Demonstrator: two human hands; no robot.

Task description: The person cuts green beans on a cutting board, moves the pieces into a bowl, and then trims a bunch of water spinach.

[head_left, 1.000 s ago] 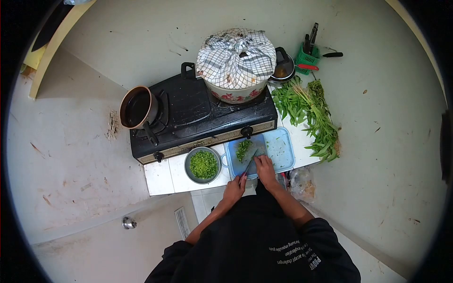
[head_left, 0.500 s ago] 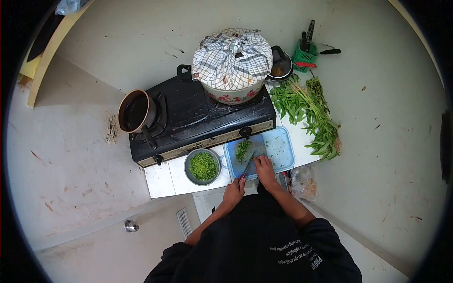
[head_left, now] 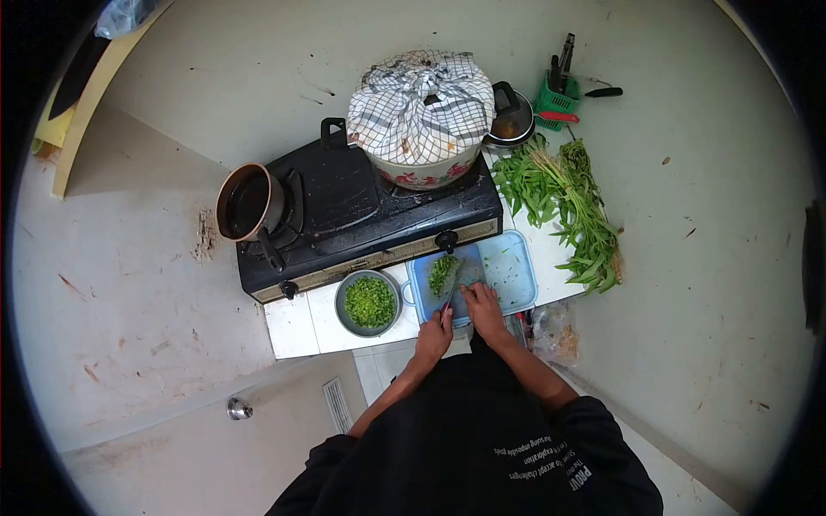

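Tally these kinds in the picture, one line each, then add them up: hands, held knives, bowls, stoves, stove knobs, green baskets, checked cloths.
Hands: 2 (left hand, right hand)
Held knife: 1
Bowl: 1
Stove: 1
Stove knobs: 2
Green basket: 1
Checked cloth: 1
Total: 9

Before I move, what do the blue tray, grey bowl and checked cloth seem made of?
Blue tray: likely plastic, smooth; even colour, rounded corners.
Grey bowl: plastic or coated metal, can't tell which; dull, even finish.
Checked cloth: woven fabric, perhaps cotton, matte; soft folds gathered into a knot.
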